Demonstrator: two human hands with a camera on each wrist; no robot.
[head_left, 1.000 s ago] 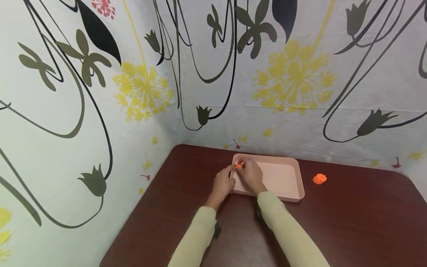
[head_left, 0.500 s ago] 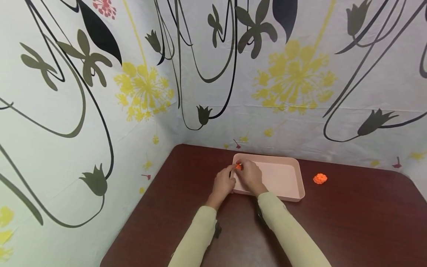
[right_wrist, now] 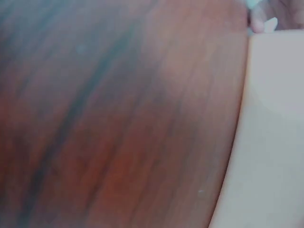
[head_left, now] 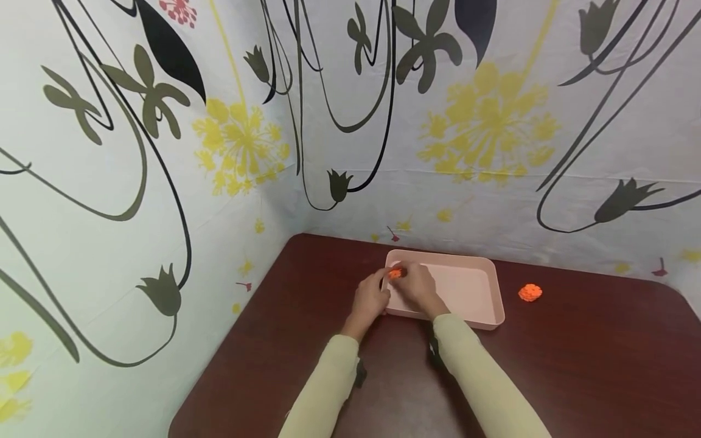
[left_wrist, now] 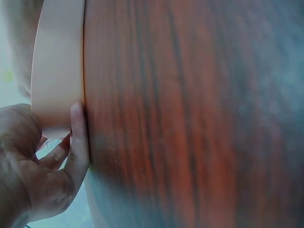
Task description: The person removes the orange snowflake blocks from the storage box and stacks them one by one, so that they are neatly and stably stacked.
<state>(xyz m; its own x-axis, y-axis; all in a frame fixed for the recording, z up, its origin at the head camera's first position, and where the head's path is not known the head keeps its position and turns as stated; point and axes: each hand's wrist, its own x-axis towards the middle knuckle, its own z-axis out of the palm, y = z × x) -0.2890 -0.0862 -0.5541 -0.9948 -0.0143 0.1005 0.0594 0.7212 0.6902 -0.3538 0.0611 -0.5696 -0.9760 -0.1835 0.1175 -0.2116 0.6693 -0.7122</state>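
Observation:
A pale pink rectangular tray (head_left: pixel 465 292) lies near the back edge of the table. My left hand (head_left: pixel 370 304) grips its left end; in the left wrist view, the hand (left_wrist: pixel 42 166) has one finger along the tray's outer wall (left_wrist: pixel 58 61). My right hand (head_left: pixel 418 286) reaches over the front rim and pinches a small orange piece (head_left: pixel 395 274) inside the left end. Fingers cover much of this piece, so its exact kind is unclear. The right wrist view shows mostly tabletop and the tray's wall (right_wrist: pixel 270 133), with part of the left hand (right_wrist: pixel 280 14) at the top.
A bumpy orange cluster (head_left: pixel 530 292) rests on the dark red-brown table (head_left: pixel 597 353), right of the tray. A patterned cloth (head_left: pixel 493 201) hangs close behind the table and along its left side.
The head view has turned slightly, so everything appears shifted a little to the right. Both hands stay at the tray's left end; the right fingers have moved slightly around the orange piece.

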